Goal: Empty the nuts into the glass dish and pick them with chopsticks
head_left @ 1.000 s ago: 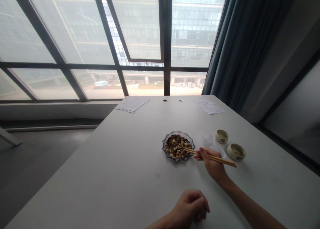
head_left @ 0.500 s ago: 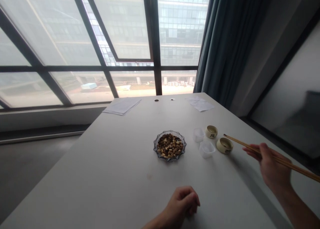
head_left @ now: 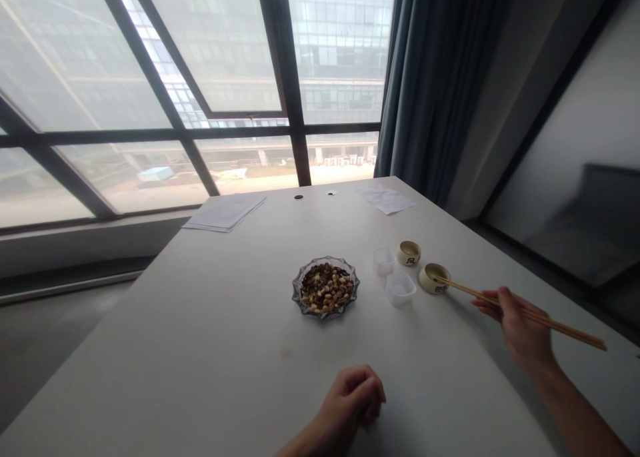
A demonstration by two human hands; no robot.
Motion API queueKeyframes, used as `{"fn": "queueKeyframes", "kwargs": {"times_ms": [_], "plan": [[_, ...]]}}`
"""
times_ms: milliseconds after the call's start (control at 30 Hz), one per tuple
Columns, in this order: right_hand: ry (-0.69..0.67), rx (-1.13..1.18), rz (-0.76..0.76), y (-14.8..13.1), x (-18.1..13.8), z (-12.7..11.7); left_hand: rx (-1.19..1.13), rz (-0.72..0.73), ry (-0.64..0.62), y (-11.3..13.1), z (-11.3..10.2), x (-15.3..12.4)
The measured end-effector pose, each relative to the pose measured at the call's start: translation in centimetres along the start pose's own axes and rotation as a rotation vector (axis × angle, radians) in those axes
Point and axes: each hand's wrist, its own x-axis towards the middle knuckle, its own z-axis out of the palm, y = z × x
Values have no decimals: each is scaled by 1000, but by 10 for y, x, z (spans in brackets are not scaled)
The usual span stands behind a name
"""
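Observation:
My right hand grips a pair of wooden chopsticks. Their tips rest over the nearer small cream cup. A second cream cup stands just beyond it. Two small clear plastic containers sit left of the cups. A glass dish of mixed nuts and seeds lies at the table's middle. My left hand rests curled in a loose fist on the white table near the front edge; nothing shows in it.
A stack of papers lies at the far left of the table and a single sheet at the far right. Two cable holes sit near the far edge. A window and a dark curtain stand behind.
My right hand carried the chopsticks from the nut dish out to the right, then brought their tips down over the nearer cream cup. The view has shifted right. My left hand stayed put.

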Motion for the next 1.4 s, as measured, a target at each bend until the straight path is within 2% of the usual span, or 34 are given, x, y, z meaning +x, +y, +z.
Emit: {"fn": "queueKeyframes", "kwargs": {"times_ms": [233,433,833,1100,1400], "plan": [[47,10,-61,-11,-2,-8,11,7,-7,0,-1,0],[-28,-7,-110,-17,-18,0,47,4,-46,2,-2,1],[-162,-130,-147,-19,-52,20,87,26,-30,6,4,4],[-214,-127,-159,-14,-62,25,91,16,-33,9,7,3],[-292,-147,-198,-24,-75,30,44,-29,-58,13,7,3]]}}
